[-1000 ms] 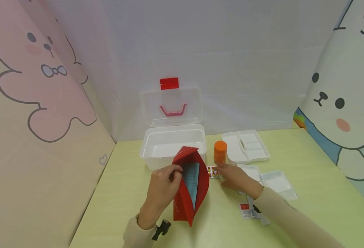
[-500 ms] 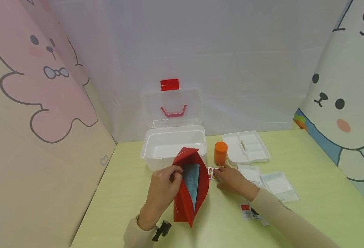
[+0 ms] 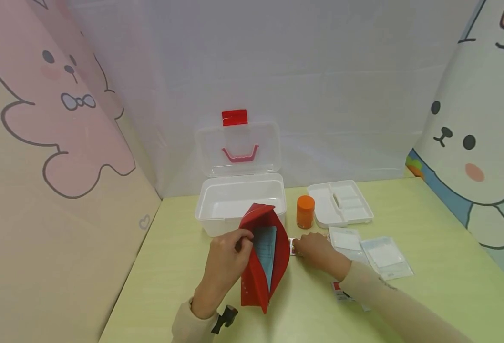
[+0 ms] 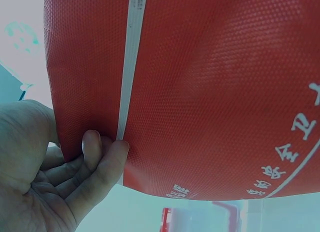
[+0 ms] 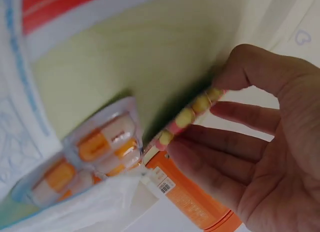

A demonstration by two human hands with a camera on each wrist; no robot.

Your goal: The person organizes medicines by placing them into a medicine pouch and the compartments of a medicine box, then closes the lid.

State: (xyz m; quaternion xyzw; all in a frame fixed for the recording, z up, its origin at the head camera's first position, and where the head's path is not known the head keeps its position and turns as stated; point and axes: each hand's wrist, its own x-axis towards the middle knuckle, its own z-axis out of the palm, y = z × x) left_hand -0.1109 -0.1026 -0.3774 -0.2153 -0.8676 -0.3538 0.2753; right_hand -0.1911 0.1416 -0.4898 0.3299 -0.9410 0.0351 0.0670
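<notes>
My left hand [image 3: 225, 259] pinches the rim of a red fabric pouch [image 3: 252, 281], held upright with its mouth open. Inside it stands a light blue packet [image 3: 263, 250]. White lettering and a pale strip show on the pouch's side in the left wrist view. My right hand [image 3: 320, 251], just right of the pouch, pinches a blister pack of red and yellow capsules [image 5: 185, 118] between thumb and fingers; the pack is tilted up on edge. Beside it, in the right wrist view, lies another blister pack of orange and white capsules [image 5: 97, 152]. An orange bottle [image 3: 305, 212] stands just behind the right hand.
A white box [image 3: 213, 226] with its clear lid [image 3: 239, 133] raised stands behind the pouch. A white divided tray [image 3: 320, 195] lies at the back right. White packets [image 3: 386, 257] and small red-and-white sachets [image 3: 339, 290] lie on the table [image 3: 440, 228] around the right forearm.
My right hand has drawn slightly toward me, and the red and yellow blister pack has shifted with it from lying flat. The left hand and pouch have stayed almost still.
</notes>
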